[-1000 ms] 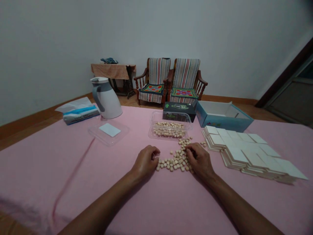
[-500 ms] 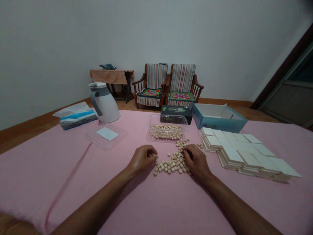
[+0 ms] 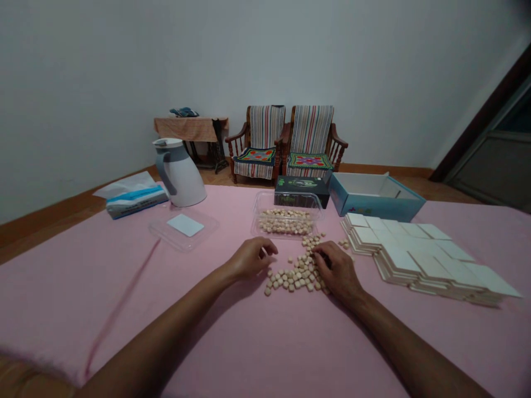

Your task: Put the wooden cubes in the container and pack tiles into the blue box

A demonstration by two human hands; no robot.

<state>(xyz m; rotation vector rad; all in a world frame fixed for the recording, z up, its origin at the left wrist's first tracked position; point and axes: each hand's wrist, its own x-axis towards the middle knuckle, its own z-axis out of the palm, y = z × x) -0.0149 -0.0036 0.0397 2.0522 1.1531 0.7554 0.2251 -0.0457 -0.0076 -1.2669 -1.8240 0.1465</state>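
Wooden cubes [image 3: 310,287]: dozens loose on one pink tablecloth [image 3: 265,342]; more in one clear tub [image 3: 255,228];
Left hand [image 3: 254,257]: fingers parted, just beside them;
Right hand [image 3: 337,268]: curled over cubes; can't tell its grip;
Back wall [image 3: 249,50]: two cloth-draped armchairs [image 3: 312,130]

Loose cubes [image 3: 305,273] before tub [image 3: 316,221], box [image 3: 302,198] behind tub, tile stacks [image 3: 423,257] right, jug [image 3: 186,179] behind lid [image 3: 186,243] at left
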